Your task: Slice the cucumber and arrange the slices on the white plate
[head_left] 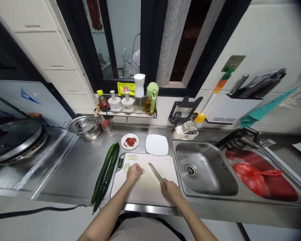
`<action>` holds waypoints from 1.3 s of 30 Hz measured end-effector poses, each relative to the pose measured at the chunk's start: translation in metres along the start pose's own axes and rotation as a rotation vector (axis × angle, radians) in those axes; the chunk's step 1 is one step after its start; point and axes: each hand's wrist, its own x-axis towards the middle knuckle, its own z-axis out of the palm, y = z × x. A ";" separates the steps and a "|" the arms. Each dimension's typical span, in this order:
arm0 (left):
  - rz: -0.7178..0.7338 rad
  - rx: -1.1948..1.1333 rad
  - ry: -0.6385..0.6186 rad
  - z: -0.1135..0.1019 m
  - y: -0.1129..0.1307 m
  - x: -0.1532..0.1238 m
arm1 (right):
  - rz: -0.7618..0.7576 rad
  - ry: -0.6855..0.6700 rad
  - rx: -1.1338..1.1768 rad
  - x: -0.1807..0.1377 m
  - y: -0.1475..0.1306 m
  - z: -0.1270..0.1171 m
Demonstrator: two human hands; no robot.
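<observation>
A kitchen knife [155, 172] is gripped by the handle in my right hand [171, 190], its blade angled up and left over the white cutting board [140, 197]. My left hand [133, 172] is curled with its fingertips closed on a thin cucumber slice [142, 171]. To its left lies a small overlapping row of cucumber slices [126, 167], and another row of slices [132, 157] sits near the board's far edge. A short cucumber end piece [120, 163] rests at the board's upper left corner. Two long whole cucumbers [106, 175] lie left of the board.
Behind the board stand a plate of chopped red pieces [130, 142] and a white square plate [157, 145]. At right is a steel sink [208, 167], with a red plastic bag [251, 179] in the second basin. A lidded pot [84, 127] and a seasoning rack [127, 114] stand at the back.
</observation>
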 end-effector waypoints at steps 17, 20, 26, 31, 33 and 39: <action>0.076 0.125 0.125 0.011 -0.021 -0.008 | -0.072 -0.007 -0.092 -0.017 -0.010 -0.006; 0.068 0.098 0.119 0.012 -0.024 -0.004 | -0.091 -0.037 -0.115 -0.023 -0.012 -0.004; 0.048 0.082 0.132 0.014 -0.028 0.003 | -0.132 -0.030 -0.135 -0.029 -0.012 0.001; 0.049 0.073 0.129 0.015 -0.029 0.004 | -0.136 -0.036 -0.133 -0.030 -0.013 0.002; 0.051 0.075 0.131 0.014 -0.029 0.004 | -0.143 -0.040 -0.131 -0.030 -0.013 0.001; 0.051 0.064 0.132 0.013 -0.028 0.004 | -0.146 -0.034 -0.139 -0.031 -0.014 0.001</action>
